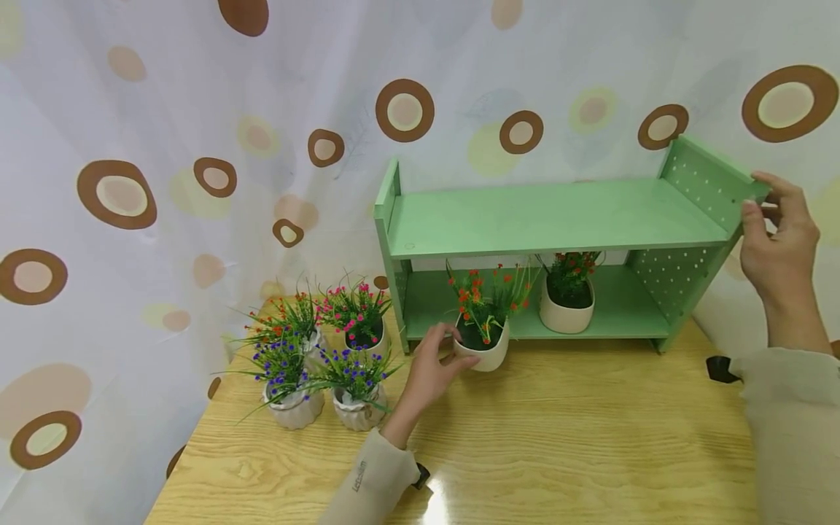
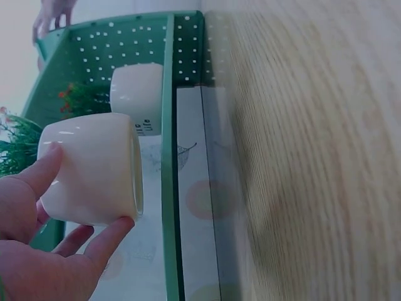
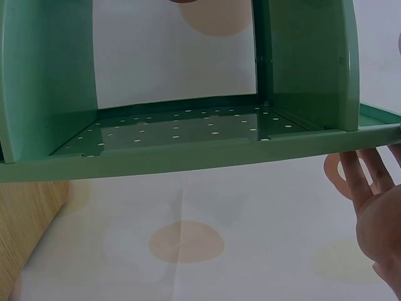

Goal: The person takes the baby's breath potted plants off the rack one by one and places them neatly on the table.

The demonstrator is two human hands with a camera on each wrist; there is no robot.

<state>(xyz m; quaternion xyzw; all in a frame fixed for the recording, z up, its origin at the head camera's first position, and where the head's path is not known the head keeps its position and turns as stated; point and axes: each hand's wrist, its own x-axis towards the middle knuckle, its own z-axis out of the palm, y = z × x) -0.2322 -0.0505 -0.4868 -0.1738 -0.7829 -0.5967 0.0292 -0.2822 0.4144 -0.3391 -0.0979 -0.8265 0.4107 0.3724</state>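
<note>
My left hand (image 1: 429,370) holds a white flowerpot (image 1: 491,359) with red-orange flowers between thumb and fingers. In the left wrist view, the thumb is on one side of this flowerpot (image 2: 91,169) and the fingertips are near its base. It is at the front of the lower tier of a green two-tier shelf (image 1: 558,215); whether it touches the tier I cannot tell. My right hand (image 1: 781,244) grips the top front corner of the shelf's right side panel. A similar white pot (image 1: 567,318) with red flowers stands on the lower tier, right of the held one.
Several potted plants stand left of the shelf: pink flowers (image 1: 354,313), red flowers (image 1: 298,317) and two with blue flowers, in white pots (image 1: 295,414). Under everything is a wooden table (image 1: 558,437). A patterned curtain (image 1: 262,87) hangs behind.
</note>
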